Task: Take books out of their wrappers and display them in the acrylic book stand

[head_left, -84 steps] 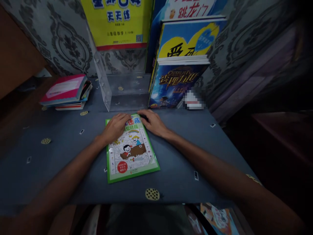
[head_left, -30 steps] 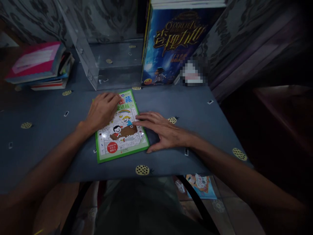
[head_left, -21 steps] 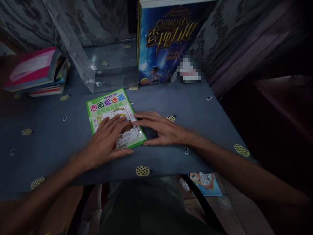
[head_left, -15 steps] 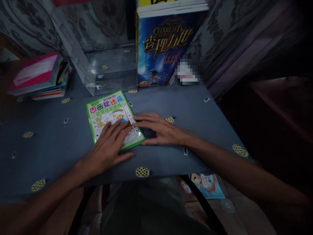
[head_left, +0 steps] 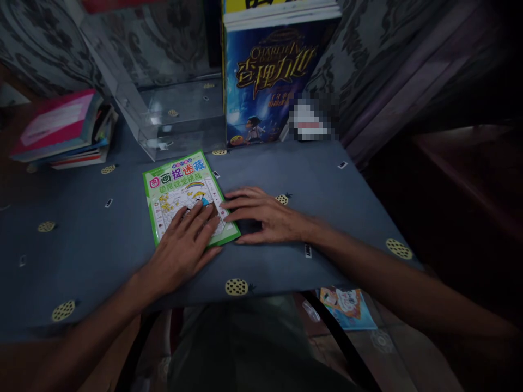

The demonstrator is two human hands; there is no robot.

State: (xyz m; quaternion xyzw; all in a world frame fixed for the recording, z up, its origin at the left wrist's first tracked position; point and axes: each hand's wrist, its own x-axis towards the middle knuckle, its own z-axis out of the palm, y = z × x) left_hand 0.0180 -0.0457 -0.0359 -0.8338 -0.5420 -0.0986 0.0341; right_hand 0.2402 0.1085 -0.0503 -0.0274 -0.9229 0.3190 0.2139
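A green-bordered picture book (head_left: 180,182) with colourful Chinese lettering and a line drawing on its cover lies closed on the blue tablecloth. My left hand (head_left: 186,242) rests flat over the lower part of the cover, fingers stretched out, hiding some of the drawing. At the book's right edge is my right hand (head_left: 265,215). Its fingers are spread, with the fingertips at the border and the thumb near the lower right corner. Neither hand grips anything.
Upright books, with a dark blue one (head_left: 265,87) in front, stand at the back beside a clear plastic rack (head_left: 143,122). A stack of books (head_left: 61,128) lies back left. Below the table's front edge, a colourful packet or booklet (head_left: 349,308) lies on the floor.
My left thumb has drawn in slightly toward the book's lower edge. My right hand stays at the right edge. The view has shifted a little.
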